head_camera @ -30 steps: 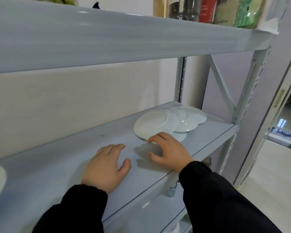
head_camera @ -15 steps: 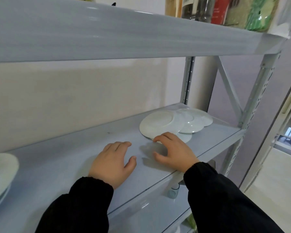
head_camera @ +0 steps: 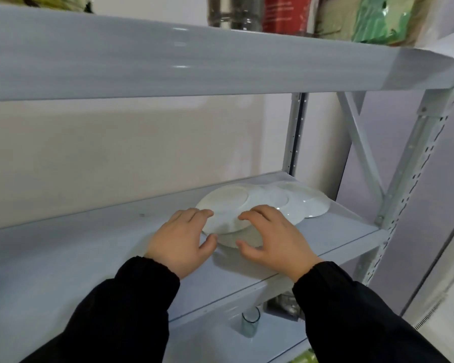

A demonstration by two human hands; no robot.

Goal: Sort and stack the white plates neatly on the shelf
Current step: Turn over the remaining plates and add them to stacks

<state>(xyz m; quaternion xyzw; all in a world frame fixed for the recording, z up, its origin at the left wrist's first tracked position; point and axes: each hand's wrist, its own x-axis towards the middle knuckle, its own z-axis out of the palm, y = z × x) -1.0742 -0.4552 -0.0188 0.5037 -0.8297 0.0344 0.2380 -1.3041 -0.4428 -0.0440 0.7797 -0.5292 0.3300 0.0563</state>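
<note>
On the grey shelf (head_camera: 76, 258), your fingers (head_camera: 201, 213) are curling over the near rims of the overlapping white plates (head_camera: 228, 203), thumbs tucking beneath. Your left hand (head_camera: 181, 239) and right hand (head_camera: 270, 239) are flanking them, towards the shelf's right end. They're likely handling as stiff, slippery and breakable, so rims are offering the safest hold.

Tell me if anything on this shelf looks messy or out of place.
Yes: the white plates at the right end of the middle shelf lie overlapped and fanned out, not in one straight stack. The left hand and right hand grip the nearest ones.
</note>
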